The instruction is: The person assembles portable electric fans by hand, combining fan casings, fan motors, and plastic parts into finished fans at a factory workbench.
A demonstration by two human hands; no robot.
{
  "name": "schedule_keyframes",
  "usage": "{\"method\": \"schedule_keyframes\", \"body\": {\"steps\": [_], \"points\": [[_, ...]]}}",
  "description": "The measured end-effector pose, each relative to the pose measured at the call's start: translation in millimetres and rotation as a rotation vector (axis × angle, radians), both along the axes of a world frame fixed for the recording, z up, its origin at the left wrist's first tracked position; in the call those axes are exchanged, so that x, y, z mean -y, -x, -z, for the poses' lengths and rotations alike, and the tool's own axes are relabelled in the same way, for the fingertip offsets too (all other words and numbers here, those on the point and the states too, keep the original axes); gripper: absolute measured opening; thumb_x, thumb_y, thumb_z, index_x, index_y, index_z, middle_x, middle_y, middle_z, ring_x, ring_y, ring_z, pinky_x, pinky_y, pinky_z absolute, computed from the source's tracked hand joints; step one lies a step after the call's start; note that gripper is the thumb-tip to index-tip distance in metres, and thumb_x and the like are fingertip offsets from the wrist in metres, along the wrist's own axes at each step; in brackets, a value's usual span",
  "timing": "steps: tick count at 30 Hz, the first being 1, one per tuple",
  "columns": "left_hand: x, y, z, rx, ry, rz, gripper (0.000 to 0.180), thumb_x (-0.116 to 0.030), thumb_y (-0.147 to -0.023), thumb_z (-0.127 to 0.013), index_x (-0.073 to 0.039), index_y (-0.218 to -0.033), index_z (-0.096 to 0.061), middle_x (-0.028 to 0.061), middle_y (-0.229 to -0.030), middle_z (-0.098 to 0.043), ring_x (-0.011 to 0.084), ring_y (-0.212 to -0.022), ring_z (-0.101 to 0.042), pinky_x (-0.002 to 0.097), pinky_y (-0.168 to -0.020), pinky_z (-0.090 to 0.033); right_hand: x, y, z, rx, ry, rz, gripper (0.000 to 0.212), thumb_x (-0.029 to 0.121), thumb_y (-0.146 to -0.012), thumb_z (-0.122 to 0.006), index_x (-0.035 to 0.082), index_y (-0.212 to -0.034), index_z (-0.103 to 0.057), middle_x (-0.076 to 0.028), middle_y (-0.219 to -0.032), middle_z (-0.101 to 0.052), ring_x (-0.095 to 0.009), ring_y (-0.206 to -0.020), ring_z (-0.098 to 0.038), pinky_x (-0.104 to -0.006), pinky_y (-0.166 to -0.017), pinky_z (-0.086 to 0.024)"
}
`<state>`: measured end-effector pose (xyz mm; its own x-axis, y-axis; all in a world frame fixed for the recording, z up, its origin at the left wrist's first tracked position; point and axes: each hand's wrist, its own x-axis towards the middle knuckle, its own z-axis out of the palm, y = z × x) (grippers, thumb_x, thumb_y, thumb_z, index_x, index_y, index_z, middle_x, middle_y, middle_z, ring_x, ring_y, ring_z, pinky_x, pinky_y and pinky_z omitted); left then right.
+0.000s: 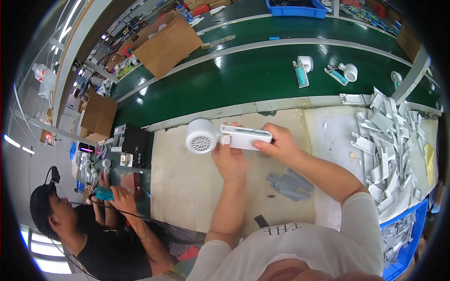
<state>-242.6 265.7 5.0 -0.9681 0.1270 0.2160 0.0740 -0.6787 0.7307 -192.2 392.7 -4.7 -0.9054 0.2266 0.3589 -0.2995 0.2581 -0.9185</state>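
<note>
Above the beige work mat [180, 187] I hold a white handheld fan [243, 139]. Its round head with a slotted grille [202, 143] points left. My left hand [230, 164] grips it from below near the neck, with its fingers partly behind the handle. Around the handle's right end my right hand [281, 146] is closed, thumb on the near face. Part of the handle's upper edge looks open, with a dark line along it. Several grey flat strips [289, 185] lie on the mat below my right forearm.
White plastic shells [382, 145] are heaped at right, above a blue bin [422, 229]. Fans with teal cells [301, 77] lie on the green conveyor [253, 70]. At left are a black machine [136, 147], cardboard boxes [161, 47] and a co-worker [89, 234] holding a teal power screwdriver [104, 194].
</note>
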Motion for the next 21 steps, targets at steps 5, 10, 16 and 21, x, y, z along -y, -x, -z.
{"method": "schedule_keyframes", "body": {"steps": [5,10,16,21], "points": [[7,20,7,0.101,-0.13,-0.003,0.032,-0.01,-0.082,-0.057,0.001,-0.112,-0.047,0.0156,-0.104,-0.056,0.0255,-0.093,-0.057,0.0377,-0.084,-0.047,4,21,-9,0.211,0.202,-0.163,0.028,0.028,-0.077,-0.064,0.003,-0.073,-0.053,-0.005,-0.065,-0.054,-0.012,-0.057,-0.048,-0.0266,-0.052,-0.039],[11,33,8,0.046,-0.023,-0.004,0.033,-0.008,-0.083,-0.055,0.002,-0.113,-0.046,0.0168,-0.104,-0.056,0.0249,-0.09,-0.057,0.0365,-0.085,-0.046,-12,44,5,-0.061,-0.349,-0.142,0.03,0.03,-0.077,-0.064,0.003,-0.065,-0.056,-0.006,-0.061,-0.053,-0.021,-0.058,-0.053,-0.0322,-0.055,-0.043],[141,95,8,-0.222,1.757,-0.329,0.036,-0.012,-0.076,-0.059,0.002,-0.107,-0.048,0.0169,-0.077,-0.062,0.0253,-0.072,-0.062,0.035,-0.065,-0.048,-148,85,25,0.177,-0.435,0.678,0.027,0.033,-0.08,-0.058,0.006,-0.085,-0.059,-0.01,-0.082,-0.06,-0.027,-0.078,-0.059,-0.0342,-0.068,-0.047],[221,116,39,0.011,2.238,-0.526,0.032,-0.02,-0.074,-0.058,0.0,-0.098,-0.049,0.0185,-0.088,-0.062,0.0335,-0.079,-0.059,0.041,-0.07,-0.046,-198,103,67,0.529,-0.472,0.674,0.054,0.043,-0.073,-0.062,0.002,-0.107,-0.056,-0.014,-0.093,-0.061,-0.03,-0.081,-0.059,-0.0391,-0.072,-0.045]]}}
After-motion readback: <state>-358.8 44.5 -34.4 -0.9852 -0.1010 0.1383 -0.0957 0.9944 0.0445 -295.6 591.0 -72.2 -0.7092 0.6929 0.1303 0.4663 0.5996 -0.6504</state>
